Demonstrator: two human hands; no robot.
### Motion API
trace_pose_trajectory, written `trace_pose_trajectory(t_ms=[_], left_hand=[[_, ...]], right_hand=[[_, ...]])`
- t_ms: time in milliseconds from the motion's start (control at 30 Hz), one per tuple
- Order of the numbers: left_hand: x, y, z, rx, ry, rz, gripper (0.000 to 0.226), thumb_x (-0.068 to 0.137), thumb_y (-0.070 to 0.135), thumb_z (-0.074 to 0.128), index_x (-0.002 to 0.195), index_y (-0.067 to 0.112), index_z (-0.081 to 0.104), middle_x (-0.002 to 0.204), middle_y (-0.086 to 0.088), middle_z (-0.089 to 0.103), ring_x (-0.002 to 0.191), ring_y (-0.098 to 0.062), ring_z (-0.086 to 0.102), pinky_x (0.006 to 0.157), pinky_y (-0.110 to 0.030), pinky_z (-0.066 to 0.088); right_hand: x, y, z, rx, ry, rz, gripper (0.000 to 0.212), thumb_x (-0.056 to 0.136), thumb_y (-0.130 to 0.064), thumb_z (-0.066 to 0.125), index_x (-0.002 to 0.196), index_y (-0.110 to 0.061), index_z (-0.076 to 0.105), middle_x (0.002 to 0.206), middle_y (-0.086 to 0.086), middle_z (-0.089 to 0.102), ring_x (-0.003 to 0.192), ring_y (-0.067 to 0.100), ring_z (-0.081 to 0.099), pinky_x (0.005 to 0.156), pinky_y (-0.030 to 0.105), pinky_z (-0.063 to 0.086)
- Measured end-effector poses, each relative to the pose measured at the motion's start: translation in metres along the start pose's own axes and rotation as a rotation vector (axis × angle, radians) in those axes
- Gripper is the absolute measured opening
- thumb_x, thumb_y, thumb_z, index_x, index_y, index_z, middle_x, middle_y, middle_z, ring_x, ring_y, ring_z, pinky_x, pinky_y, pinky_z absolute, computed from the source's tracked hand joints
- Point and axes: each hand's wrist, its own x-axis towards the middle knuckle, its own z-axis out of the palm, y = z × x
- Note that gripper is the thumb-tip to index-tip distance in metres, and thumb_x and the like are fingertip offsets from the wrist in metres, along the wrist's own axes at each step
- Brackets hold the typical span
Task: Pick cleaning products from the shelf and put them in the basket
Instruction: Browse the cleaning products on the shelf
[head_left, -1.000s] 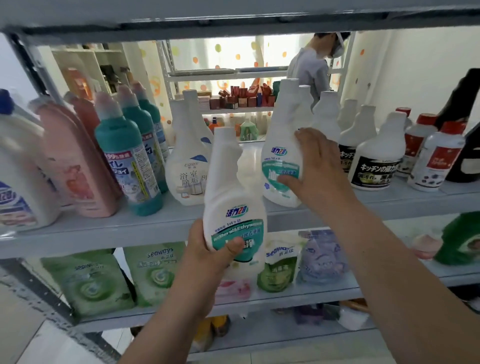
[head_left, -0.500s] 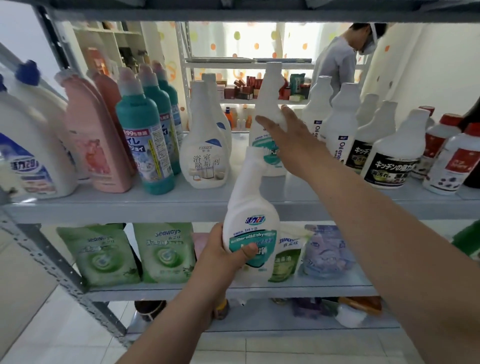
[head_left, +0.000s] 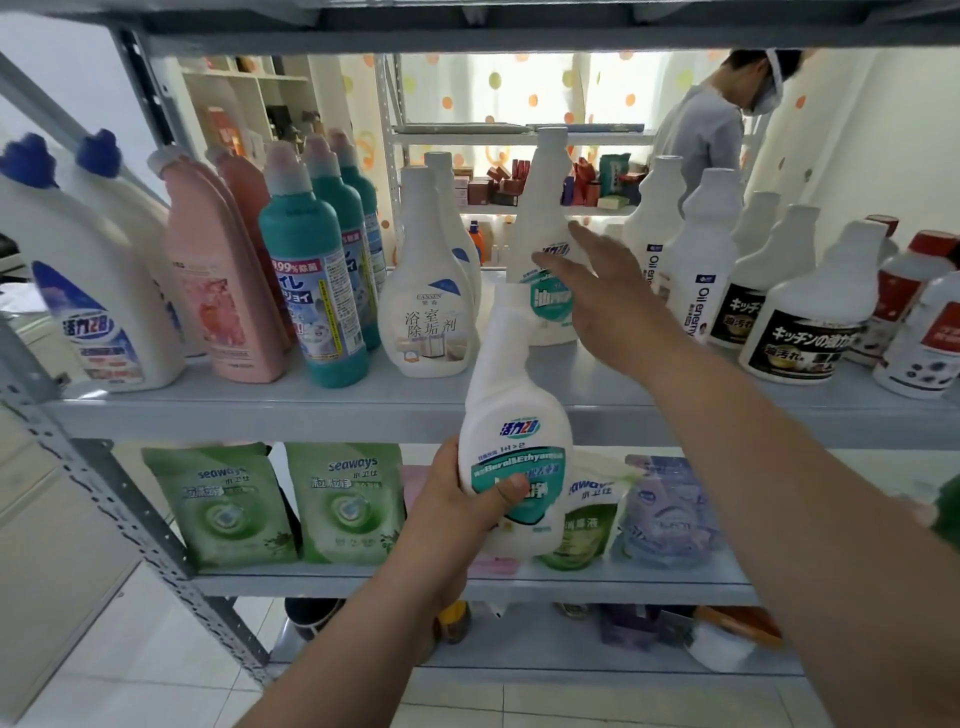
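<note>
held bottle (head_left: 511, 415): long axis near vertical, neck up, before shelf (head_left: 260, 410) front edge
left grip (head_left: 467, 499): we see it curled round held bottle
right grip (head_left: 608, 291): straight fingers, empty, at shelf bottle (head_left: 545, 208)

Left hand (head_left: 467, 501) sits low in the middle, forearm coming up from the bottom edge, fingers wrapped round the back of a white bottle (head_left: 511, 415) and the thumb pressed across its front label. Right arm reaches in from the lower right, up and forward. The right hand (head_left: 605, 291) is higher, fingers straight and slightly spread, gripping nothing.
</note>
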Motion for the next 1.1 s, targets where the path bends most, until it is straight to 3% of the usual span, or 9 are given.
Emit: trace_pose_trajectory(t_ms=[67,200,400,500,600,767,900,1000,1100], left_hand=[[-0.005,-0.004,-0.006,0.000,-0.013,0.004,0.061,0.080,0.028,0.087,0.130,0.016,0.055,0.117,-0.005,0.076,0.107,-0.026,0.073,0.087,-0.047,0.062],[-0.028,-0.014,-0.015,0.060,0.025,0.003,0.059,0.068,0.039,0.083,0.120,0.032,0.058,0.107,0.006,0.077,0.097,-0.017,0.075,0.072,-0.031,0.060],[-0.075,-0.041,-0.034,0.253,0.062,0.017,0.053,0.065,0.043,0.081,0.114,0.045,0.061,0.102,0.012,0.076,0.091,-0.010,0.074,0.073,-0.033,0.064],[-0.102,-0.056,-0.041,0.119,0.086,-0.040,0.045,0.065,0.044,0.078,0.108,0.046,0.065,0.105,0.006,0.077,0.093,-0.015,0.076,0.071,-0.029,0.062],[-0.124,-0.070,-0.041,-0.155,0.125,-0.330,0.033,0.084,0.038,0.066,0.110,0.019,0.071,0.108,-0.010,0.078,0.095,-0.026,0.076,0.074,-0.040,0.063],[-0.163,-0.092,-0.039,-0.180,-0.043,-0.584,0.033,0.100,0.038,0.055,0.106,0.012,0.076,0.108,-0.014,0.078,0.092,-0.026,0.077,0.079,-0.038,0.062],[-0.179,-0.097,-0.045,0.195,-0.094,-0.418,0.040,0.084,0.048,0.068,0.106,0.016,0.061,0.099,-0.006,0.078,0.088,-0.022,0.077,0.084,-0.046,0.060],[-0.193,-0.098,-0.047,0.277,-0.151,-0.294,0.032,0.084,0.039,0.072,0.107,0.022,0.057,0.098,0.004,0.078,0.088,-0.015,0.077,0.072,-0.035,0.064],[-0.207,-0.102,-0.039,0.348,-0.129,-0.109,0.046,0.072,0.052,0.073,0.111,0.035,0.056,0.106,0.019,0.070,0.100,-0.004,0.071,0.071,-0.020,0.059]], right_hand=[[-0.043,-0.021,0.010,0.329,0.143,0.009,0.046,0.099,-0.009,0.052,0.144,-0.018,0.057,0.153,0.007,0.049,0.141,0.028,0.044,0.117,0.040,0.036],[-0.129,-0.076,0.026,1.044,-0.015,0.319,0.028,0.095,-0.050,0.056,0.120,-0.049,0.067,0.118,-0.027,0.070,0.108,-0.006,0.065,0.083,0.012,0.053],[-0.204,-0.108,0.061,1.501,-0.122,0.628,0.030,0.093,-0.054,0.064,0.119,-0.042,0.074,0.129,0.005,0.071,0.120,0.028,0.067,0.097,0.048,0.057],[-0.230,-0.125,0.067,1.519,-0.092,0.729,0.030,0.093,-0.048,0.064,0.112,-0.027,0.074,0.122,0.009,0.072,0.112,0.030,0.069,0.092,0.046,0.058],[-0.250,-0.144,0.070,1.627,-0.047,0.922,0.042,0.090,-0.050,0.067,0.113,-0.015,0.067,0.120,0.013,0.069,0.112,0.034,0.064,0.098,0.048,0.051],[-0.285,-0.165,0.059,1.831,-0.305,1.225,0.072,0.071,-0.050,0.082,0.129,-0.011,0.064,0.121,0.021,0.073,0.103,0.035,0.074,0.080,0.045,0.061],[-0.303,-0.164,0.052,1.871,-0.292,1.099,0.029,0.073,-0.018,0.066,0.100,-0.008,0.071,0.107,0.023,0.070,0.096,0.037,0.070,0.082,0.045,0.061],[-0.316,-0.161,0.047,1.812,-0.260,0.823,0.029,0.064,-0.002,0.066,0.091,-0.012,0.064,0.109,0.027,0.062,0.100,0.040,0.061,0.088,0.049,0.053],[-0.329,-0.158,0.041,1.790,-0.188,0.592,0.024,0.062,-0.007,0.072,0.083,-0.019,0.068,0.101,0.019,0.069,0.097,0.035,0.067,0.081,0.050,0.058]])
